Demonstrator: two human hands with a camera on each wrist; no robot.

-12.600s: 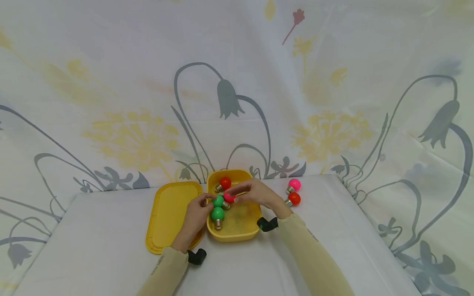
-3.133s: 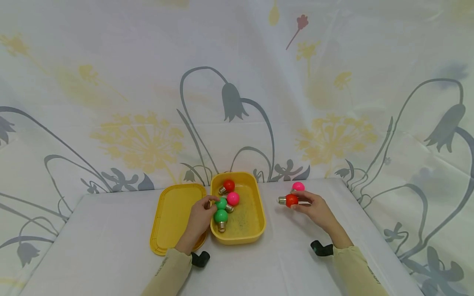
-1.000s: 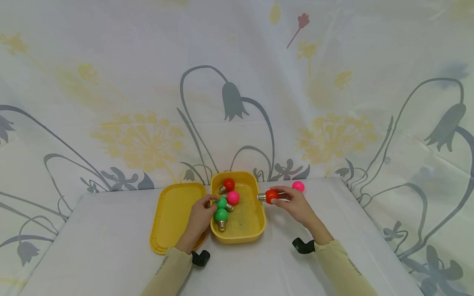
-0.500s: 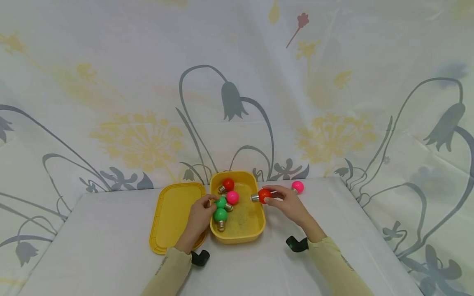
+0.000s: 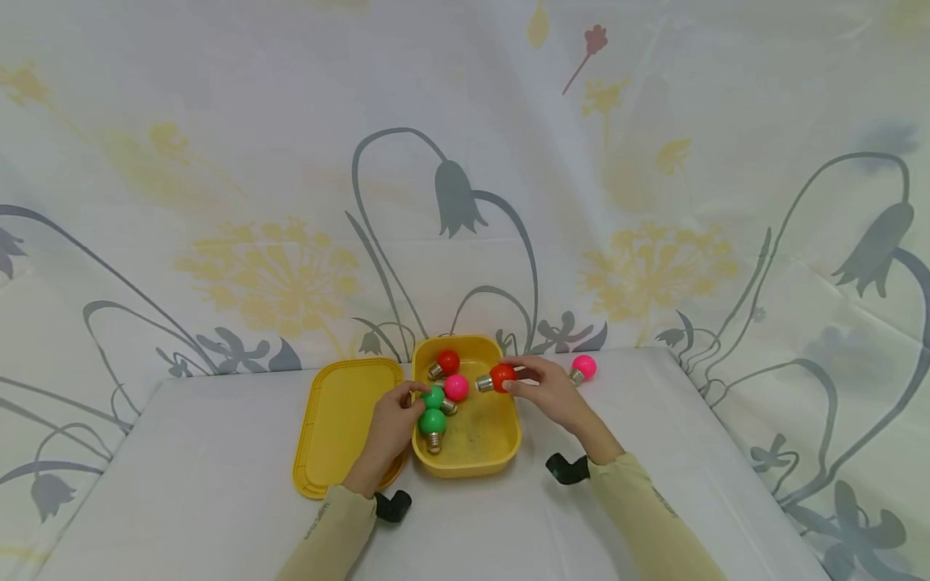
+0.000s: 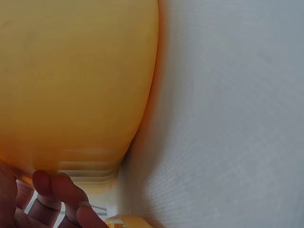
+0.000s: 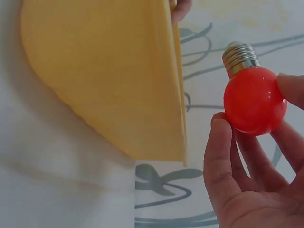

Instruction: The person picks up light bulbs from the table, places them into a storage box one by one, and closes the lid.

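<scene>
R hand (image 5: pixel 548 392): holding held red bulb (image 5: pixel 503 378), globe pinched btwn thumb and fingertips; screw base pts L, away from palm. R-wrist view confirms: fingers spaced around globe, metal thread exposed. Pos. of held red bulb: over R half of yellow box (image 5: pixel 468 470), inboard of R rim in head view, to R of pink bulb and apart from it.

L hand (image 5: pixel 393 415): at L rim of yellow box, fingers bent, tips reaching over rim to upper green bulb (image 5: pixel 433 396). Cannot tell whether fingers pinch rim, bulb or neither; L-wrist view shows bent fingers close against box wall only.

Box contents, L side, back to front: rear red bulb (image 5: pixel 448 361), base twd front L; pink bulb (image 5: pixel 456 387), base mostly hidden; upper green bulb, base twd R; lower green bulb (image 5: pixel 433 421), base twd front. All lie on their sides.

Outside box: second pink bulb (image 5: pixel 584 367) on white-covered bench (image 5: pixel 218 460), R of box nr back edge, beyond R hand, base twd front L. Flat yellow lid (image 5: pixel 337 428) on bench, just L of box; L hand and wrist extend over its R edge.

Misc.: light sleeves both arms; black fitting (image 5: pixel 568 469) at R wrist, similar at L. Floral backdrop (image 5: pixel 454 198) behind bench.
</scene>
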